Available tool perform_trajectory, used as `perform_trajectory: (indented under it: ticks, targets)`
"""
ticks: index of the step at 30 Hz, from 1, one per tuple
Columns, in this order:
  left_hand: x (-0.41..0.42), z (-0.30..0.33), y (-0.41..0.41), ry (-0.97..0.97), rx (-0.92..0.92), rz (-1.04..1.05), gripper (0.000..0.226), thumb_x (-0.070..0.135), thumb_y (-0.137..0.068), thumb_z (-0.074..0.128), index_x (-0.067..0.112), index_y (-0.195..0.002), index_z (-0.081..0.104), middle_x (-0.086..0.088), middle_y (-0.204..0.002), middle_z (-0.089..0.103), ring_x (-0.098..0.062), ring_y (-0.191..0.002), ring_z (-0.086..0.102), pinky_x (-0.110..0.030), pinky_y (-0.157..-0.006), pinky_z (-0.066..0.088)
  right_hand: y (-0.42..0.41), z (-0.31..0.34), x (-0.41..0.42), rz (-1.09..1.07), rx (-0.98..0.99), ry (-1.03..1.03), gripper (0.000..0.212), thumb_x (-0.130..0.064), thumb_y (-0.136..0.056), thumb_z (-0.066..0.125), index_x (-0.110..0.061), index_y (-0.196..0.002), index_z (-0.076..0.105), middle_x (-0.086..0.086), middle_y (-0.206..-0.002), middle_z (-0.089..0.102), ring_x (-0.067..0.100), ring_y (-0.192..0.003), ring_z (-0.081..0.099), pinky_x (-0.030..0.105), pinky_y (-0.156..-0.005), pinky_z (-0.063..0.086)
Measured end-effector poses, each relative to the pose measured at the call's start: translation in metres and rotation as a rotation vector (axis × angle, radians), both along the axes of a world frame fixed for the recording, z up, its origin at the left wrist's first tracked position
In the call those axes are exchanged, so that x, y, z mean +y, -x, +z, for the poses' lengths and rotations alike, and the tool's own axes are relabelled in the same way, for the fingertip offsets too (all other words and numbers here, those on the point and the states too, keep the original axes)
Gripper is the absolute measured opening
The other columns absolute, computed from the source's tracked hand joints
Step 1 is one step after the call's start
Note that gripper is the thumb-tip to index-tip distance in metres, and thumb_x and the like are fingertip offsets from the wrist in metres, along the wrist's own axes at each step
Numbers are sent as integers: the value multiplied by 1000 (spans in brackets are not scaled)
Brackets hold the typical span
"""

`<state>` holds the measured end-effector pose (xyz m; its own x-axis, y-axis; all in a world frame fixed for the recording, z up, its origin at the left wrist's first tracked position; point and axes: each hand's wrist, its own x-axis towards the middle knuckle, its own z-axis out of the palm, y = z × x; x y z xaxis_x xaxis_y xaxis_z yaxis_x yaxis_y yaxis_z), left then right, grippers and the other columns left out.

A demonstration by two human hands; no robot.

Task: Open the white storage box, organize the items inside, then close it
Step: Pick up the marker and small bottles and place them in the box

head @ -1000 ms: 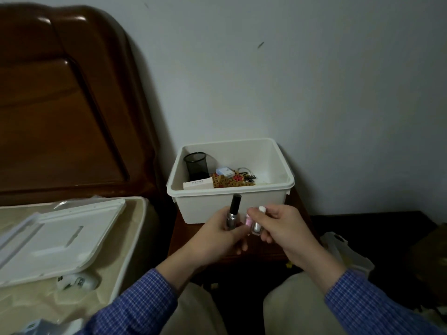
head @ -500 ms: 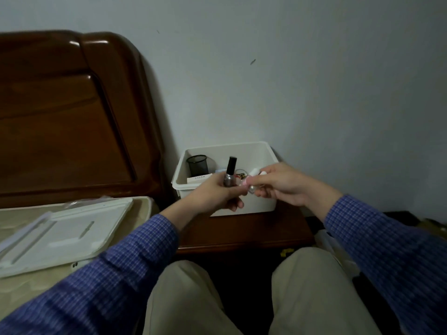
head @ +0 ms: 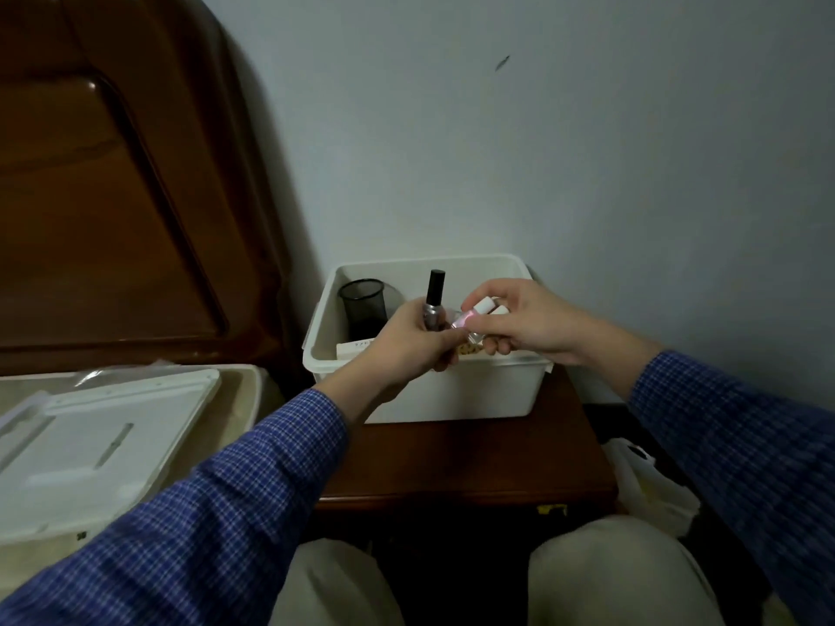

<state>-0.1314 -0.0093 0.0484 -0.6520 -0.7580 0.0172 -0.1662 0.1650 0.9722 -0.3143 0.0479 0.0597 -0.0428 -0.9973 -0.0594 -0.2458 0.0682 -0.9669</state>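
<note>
The white storage box (head: 452,390) stands open on a dark wooden nightstand (head: 461,463). Its white lid (head: 90,445) lies on the bed to the left. Over the box's front rim, my left hand (head: 406,345) grips a silver bottle with a black cap (head: 434,305), held upright. Right beside it, my right hand (head: 519,323) pinches small pink bottles with white caps (head: 474,314). Inside the box I see a black mesh cup (head: 363,307) at the back left, a white carton and some yellowish items, mostly hidden by my hands.
A dark wooden headboard (head: 113,196) rises at the left, and a pale wall stands behind the box. A white plastic bag (head: 646,485) lies on the floor right of the nightstand. My knees fill the bottom of the view.
Both hands moved forward from in front of the box to above its front rim, still holding the bottles. The camera came closer and tilted.
</note>
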Motion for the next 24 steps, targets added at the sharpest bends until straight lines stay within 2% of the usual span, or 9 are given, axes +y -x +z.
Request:
perform_trajectory:
  ticks: [2, 4, 7, 10, 12, 14, 17, 20, 24]
  targets:
    - [-28, -7, 15, -52, -43, 37, 17, 8, -91, 68, 4, -82, 54, 4, -53, 56, -11, -48, 55, -23, -47, 43, 17, -2, -25, -10, 72, -38, 19, -12, -86, 79, -11, -101, 67, 12, -84, 71, 21, -60, 67, 24, -52, 54]
    - [-60, -18, 29, -86, -81, 114, 15, 6, -89, 67, 10, -80, 56, 5, -54, 56, -11, -50, 56, -24, -48, 45, 41, -4, -55, -74, 102, -82, 24, -11, -84, 81, -10, -102, 65, 16, -94, 68, 26, -66, 72, 26, -58, 61]
    - [-108, -40, 48, -139, -141, 175, 12, 4, -86, 65, 12, -80, 58, -1, -61, 60, -12, -50, 57, -25, -46, 46, 81, -14, -104, -147, 172, -134, 22, -10, -85, 79, -10, -100, 61, 22, -102, 63, 29, -70, 76, 24, -58, 61]
    - [-149, -60, 66, -164, -187, 193, 6, 5, -83, 64, 8, -80, 60, -12, -73, 61, -19, -56, 59, -26, -48, 45, 107, -35, -153, -94, 454, -196, 19, -16, -90, 76, -16, -98, 59, 14, -92, 72, 20, -65, 77, 20, -54, 56]
    - [-172, -68, 78, -161, -196, 169, 5, 6, -84, 61, 6, -78, 60, -17, -76, 62, -22, -59, 57, -25, -46, 43, 113, -52, -181, -20, 693, -214, 17, -21, -90, 75, -21, -97, 59, 5, -85, 74, 14, -62, 76, 25, -59, 58]
    - [-189, -74, 89, -185, -198, 135, 7, 3, -86, 57, 4, -80, 59, -14, -69, 60, -19, -51, 52, -22, -42, 38, 114, -69, -203, 63, 964, -184, 17, -28, -88, 75, -23, -94, 60, -2, -83, 73, 14, -65, 74, 33, -74, 60]
    - [-204, -84, 98, -217, -192, 110, 11, 0, -87, 55, 3, -76, 58, -4, -48, 54, -18, -44, 45, -24, -42, 30, 115, -92, -221, 163, 1310, -154, 17, -35, -86, 73, -24, -92, 61, -2, -97, 71, 20, -83, 63, 29, -73, 45]
    - [-209, -89, 101, -226, -160, 74, 11, 3, -87, 55, 5, -77, 58, -9, -60, 58, -20, -47, 46, -26, -45, 29, 116, -112, -225, 255, 1487, -222, 20, -37, -90, 70, -22, -90, 57, -1, -97, 65, 21, -86, 55, 30, -70, 40]
    - [-213, -80, 95, -211, -113, 72, 7, 5, -89, 57, 5, -83, 60, -10, -71, 60, -19, -52, 51, -23, -44, 36, 113, -129, -228, 379, 1649, -243, 20, -30, -94, 68, -11, -96, 64, 5, -93, 65, 25, -87, 61, 39, -80, 56]
